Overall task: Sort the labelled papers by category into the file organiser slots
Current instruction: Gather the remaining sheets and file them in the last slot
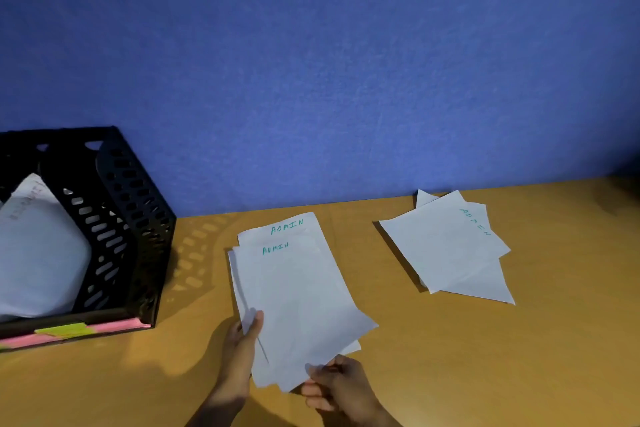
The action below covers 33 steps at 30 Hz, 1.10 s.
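A small stack of white papers [294, 291] marked "ADMIN" in green lies in the middle of the wooden desk. My left hand [242, 343] grips its left edge, thumb on top. My right hand [336, 388] pinches its near bottom corner. A second loose pile of white papers [446, 246], the top one also marked "ADMIN", rests on the desk to the right, untouched. At the far left stands the black perforated file organiser [135, 218], with white papers [38, 253] leaning in one of its slots.
Pink and yellow-green sticky labels [72, 331] run along the organiser's front base. A blue wall [311, 63] rises right behind the desk [519, 357]. A dark shape [623, 191] sits at the far right edge.
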Tool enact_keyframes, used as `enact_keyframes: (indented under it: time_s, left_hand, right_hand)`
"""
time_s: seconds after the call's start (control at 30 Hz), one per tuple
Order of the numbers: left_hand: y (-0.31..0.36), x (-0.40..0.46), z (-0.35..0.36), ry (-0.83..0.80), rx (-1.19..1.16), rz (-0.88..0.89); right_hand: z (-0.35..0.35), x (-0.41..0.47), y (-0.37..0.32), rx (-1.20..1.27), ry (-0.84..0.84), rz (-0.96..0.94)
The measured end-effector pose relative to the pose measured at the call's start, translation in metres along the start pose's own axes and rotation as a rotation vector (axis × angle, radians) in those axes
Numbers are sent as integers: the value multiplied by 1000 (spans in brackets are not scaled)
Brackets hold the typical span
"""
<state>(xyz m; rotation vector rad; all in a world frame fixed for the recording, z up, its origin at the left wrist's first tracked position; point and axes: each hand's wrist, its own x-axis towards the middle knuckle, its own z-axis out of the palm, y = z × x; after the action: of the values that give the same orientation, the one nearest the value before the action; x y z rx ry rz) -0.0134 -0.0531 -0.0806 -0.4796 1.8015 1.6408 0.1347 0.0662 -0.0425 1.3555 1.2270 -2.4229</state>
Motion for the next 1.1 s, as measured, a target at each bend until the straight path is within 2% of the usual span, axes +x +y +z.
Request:
enact_keyframes:
  time_s: [0.07, 0.13, 0.2, 0.3, 0.37, 0.5, 0.63, 0.77, 0.97, 1.1]
  left_hand:
    - [-3, 0, -1, -25, 82, 35]
    - [-3, -1, -2, 14, 154, 58]
    - [-4, -2, -3, 63, 191, 90]
    - [-10, 1, -5, 94, 229, 106]
    - [-12, 2, -6, 114, 242, 102]
    - [-13, 4, -4, 159, 281, 83]
    - [-7, 0, 8, 172, 341, 157]
    - [0, 1, 16, 170, 365, 187]
    - [1, 3, 17, 128, 416, 158]
    - [-3, 5, 7, 110, 329, 106]
  right_hand:
    - [-2, -4, -6, -211, -106, 52]
    - [-7, -6, -15, -493, -109, 84]
    - [-18, -1, -25, -657, 15, -29]
    - [-42, 17, -41, -829, 352, -327]
    - [-53, 32, -51, -879, 475, -435]
    - [-54, 65, -70, -998, 490, -433]
    - [-37, 89, -74, -1111, 437, -348]
    - [-20, 101, -68, -1111, 413, -333]
    - [-34, 93, -57, -691, 415, -281]
    - [-50, 82, -42, -646, 302, -294]
